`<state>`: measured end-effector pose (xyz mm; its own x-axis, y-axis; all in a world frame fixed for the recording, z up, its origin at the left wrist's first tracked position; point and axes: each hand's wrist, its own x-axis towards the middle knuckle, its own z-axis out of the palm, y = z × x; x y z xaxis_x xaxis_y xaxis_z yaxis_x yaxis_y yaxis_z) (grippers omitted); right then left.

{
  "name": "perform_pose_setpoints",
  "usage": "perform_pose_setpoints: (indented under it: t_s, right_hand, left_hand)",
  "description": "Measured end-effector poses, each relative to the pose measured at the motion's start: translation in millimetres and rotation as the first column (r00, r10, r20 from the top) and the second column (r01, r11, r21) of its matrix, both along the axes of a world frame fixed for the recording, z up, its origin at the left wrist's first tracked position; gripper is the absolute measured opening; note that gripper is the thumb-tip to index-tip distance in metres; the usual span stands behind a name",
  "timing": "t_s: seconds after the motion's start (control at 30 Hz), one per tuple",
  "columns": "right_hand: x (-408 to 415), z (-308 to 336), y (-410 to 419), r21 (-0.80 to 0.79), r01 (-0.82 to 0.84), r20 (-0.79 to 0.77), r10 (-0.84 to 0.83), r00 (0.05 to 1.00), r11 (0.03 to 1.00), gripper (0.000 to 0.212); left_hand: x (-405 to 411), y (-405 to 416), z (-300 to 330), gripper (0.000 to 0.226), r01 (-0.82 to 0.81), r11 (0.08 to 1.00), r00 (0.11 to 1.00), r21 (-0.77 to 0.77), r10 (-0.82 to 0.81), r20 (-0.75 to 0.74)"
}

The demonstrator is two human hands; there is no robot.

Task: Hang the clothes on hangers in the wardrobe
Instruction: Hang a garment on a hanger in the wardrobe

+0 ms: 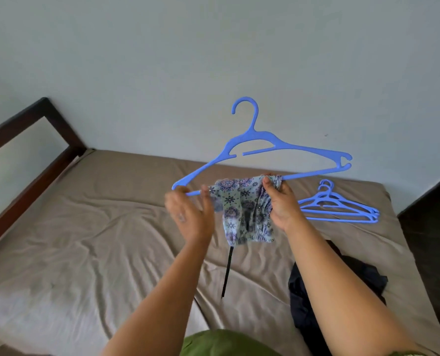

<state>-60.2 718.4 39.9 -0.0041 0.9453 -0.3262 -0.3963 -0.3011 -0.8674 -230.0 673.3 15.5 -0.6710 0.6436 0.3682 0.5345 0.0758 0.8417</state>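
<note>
The blue hanger (262,150) was held up over the bed (85,240), in front of the pale wall (213,47). Its long axis ran left-right but tilted: left end low, right end higher & further toward the wall. Hook pointed up, its open side curling to the left. Plastic, light blue, w/ a notch at the right tip & a thin inner bar under the shoulders.

Over its bottom bar hung a small patterned garment (244,209): pale blue-white cloth w/ purple & navy floral medallions, bunched at the top, lower edge gathered. A thin black strap (226,273) dangled straight down from it toward the sheet.

Left hand (188,214) pinched the bar near the hanger's left end, thumb & fingertips curled round it, just beside the cloth's left edge. Right hand (280,199) gripped the garment's bunched top right corner at the bar, fingers curled into the fabric.

Elsewhere: a stack of spare blue hangers (342,204) lay flat on the tan sheet to the right, hooks toward the wall. A dark navy clothing pile (316,299) sat on the bed under the right forearm. Dark wood bed frame (34,129) at left. Green fabric (221,343) at the bottom edge, nearest the camera
</note>
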Motion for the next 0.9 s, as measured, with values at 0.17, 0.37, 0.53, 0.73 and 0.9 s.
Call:
perform_pose_setpoints:
  t_s: [0.17, 0.37, 0.53, 0.73, 0.9]
  right_hand:
    - [-5, -6, 0, 0.045, -0.034, 0.03, 0.033, 0.999, 0.998, 0.011]
    - [5, -7, 4, 0.052, -0.014, 0.024, 0.013, 1.0, 0.999, 0.021]
    - [20, -5, 9, 0.075, -0.012, -0.06, 0.017, 0.998, 0.997, 0.02]
    - [21, 2, 14, 0.077, 0.0, -0.014, 0.001, 1.0, 0.997, 0.041]
    - [20, -5, 19, 0.146, -0.122, 0.041, 0.117, 0.992, 0.982, 0.078]
  left_hand:
    - [14, 9, -9, 0.043, 0.28, 0.927, 0.956, -0.249, -0.246, 0.158]
    - [-8, 20, -1, 0.044, 0.402, 0.903, 0.844, -0.152, -0.301, 0.444]
    - [-38, 17, -1, 0.024, 0.378, 0.925, 0.741, -0.045, -0.273, 0.613]
    - [-45, 12, 4, 0.013, 0.565, 0.777, 0.681, -0.276, -0.252, 0.687]
    - [-36, 23, 6, 0.024, 0.464, 0.858, 0.239, 0.221, -0.361, 0.901]
